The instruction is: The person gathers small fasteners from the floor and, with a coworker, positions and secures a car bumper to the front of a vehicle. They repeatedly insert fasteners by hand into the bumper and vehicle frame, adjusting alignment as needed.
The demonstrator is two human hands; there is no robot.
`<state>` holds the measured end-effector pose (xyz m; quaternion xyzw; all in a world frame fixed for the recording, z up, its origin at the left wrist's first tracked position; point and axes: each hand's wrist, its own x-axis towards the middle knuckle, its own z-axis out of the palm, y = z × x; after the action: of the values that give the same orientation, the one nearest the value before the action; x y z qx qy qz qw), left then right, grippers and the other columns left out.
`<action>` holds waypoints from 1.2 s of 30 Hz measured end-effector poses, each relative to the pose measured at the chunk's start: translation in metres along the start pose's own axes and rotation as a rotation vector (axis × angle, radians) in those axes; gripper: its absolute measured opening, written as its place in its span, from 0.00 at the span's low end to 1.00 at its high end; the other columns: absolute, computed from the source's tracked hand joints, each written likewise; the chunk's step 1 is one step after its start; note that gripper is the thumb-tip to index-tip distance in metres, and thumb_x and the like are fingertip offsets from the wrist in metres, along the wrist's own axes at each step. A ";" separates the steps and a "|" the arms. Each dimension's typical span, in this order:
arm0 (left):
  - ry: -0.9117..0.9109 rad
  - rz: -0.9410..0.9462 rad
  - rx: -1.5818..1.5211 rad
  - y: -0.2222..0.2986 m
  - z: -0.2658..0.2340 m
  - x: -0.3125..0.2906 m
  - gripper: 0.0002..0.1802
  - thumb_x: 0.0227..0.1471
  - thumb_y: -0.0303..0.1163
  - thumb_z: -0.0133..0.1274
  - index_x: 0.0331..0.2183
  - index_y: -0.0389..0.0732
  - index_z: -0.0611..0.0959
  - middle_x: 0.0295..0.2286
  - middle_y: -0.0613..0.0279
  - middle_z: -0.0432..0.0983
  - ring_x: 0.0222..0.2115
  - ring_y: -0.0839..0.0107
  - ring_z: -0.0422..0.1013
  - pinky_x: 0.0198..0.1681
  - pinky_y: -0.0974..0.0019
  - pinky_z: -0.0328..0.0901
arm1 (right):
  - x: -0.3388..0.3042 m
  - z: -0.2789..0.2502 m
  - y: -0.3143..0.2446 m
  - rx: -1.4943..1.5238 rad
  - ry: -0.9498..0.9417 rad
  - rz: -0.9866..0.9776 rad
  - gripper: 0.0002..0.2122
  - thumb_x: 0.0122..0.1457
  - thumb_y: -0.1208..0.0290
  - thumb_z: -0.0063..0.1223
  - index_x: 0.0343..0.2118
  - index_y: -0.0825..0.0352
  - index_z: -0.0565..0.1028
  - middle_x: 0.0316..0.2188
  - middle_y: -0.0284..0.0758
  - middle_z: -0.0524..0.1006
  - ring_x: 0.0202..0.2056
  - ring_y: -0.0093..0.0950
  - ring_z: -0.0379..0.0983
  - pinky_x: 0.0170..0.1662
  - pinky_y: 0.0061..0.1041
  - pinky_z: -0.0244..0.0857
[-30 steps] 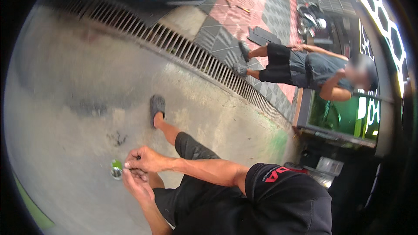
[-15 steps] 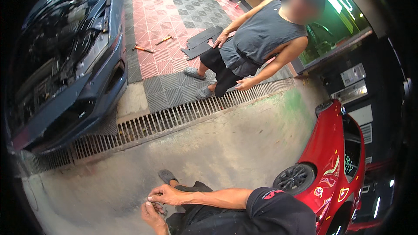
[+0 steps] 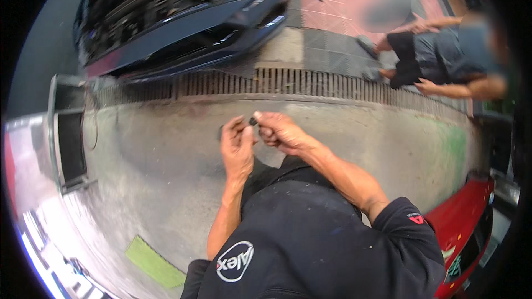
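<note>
This side of the drain grate (image 3: 310,84), your right hand (image 3: 281,131) pinches a small dark piece (image 3: 253,122), likely for precision; whether your left hand (image 3: 237,148) grasps anything is unclear.

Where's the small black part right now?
In the head view, the small black part is just left of centre, at the right hand and beside the left hand, below the metal drain grate in the picture.

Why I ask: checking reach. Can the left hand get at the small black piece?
Probably yes: the left hand is close to the black piece the right hand holds, nothing visibly between.
</note>
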<state>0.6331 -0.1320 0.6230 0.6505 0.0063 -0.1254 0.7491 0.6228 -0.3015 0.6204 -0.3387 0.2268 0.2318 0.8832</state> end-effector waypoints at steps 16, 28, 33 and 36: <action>0.119 0.177 0.112 0.098 -0.246 0.150 0.15 0.66 0.26 0.62 0.52 0.36 0.83 0.38 0.67 0.79 0.33 0.80 0.72 0.37 0.74 0.70 | 0.214 0.243 -0.008 -0.036 -0.082 0.150 0.19 0.77 0.50 0.48 0.38 0.63 0.77 0.22 0.24 0.69 0.22 0.16 0.60 0.24 0.18 0.53; 0.362 0.100 0.226 0.138 -0.361 0.253 0.15 0.64 0.25 0.64 0.51 0.35 0.83 0.42 0.62 0.79 0.37 0.77 0.75 0.42 0.70 0.70 | 0.396 0.321 -0.054 0.370 -0.289 0.076 0.32 0.78 0.53 0.23 0.60 0.79 0.72 0.48 0.50 0.80 0.51 0.47 0.80 0.59 0.48 0.78; 0.324 0.228 0.366 0.156 -0.375 0.327 0.16 0.60 0.24 0.66 0.49 0.37 0.82 0.41 0.59 0.80 0.34 0.75 0.77 0.38 0.69 0.72 | 0.465 0.351 -0.085 0.441 -0.387 0.062 0.35 0.78 0.50 0.22 0.66 0.81 0.66 0.56 0.56 0.76 0.60 0.52 0.75 0.64 0.50 0.74; 0.216 0.334 0.489 0.165 -0.378 0.365 0.18 0.57 0.24 0.69 0.49 0.38 0.83 0.41 0.58 0.81 0.31 0.72 0.78 0.33 0.69 0.72 | 0.491 0.360 -0.096 0.514 -0.419 0.084 0.37 0.77 0.47 0.22 0.68 0.81 0.63 0.61 0.58 0.73 0.63 0.54 0.72 0.67 0.51 0.70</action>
<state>1.0767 0.1916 0.6630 0.8128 -0.0514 0.0714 0.5759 1.1524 0.0137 0.6345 -0.0402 0.1050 0.2678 0.9569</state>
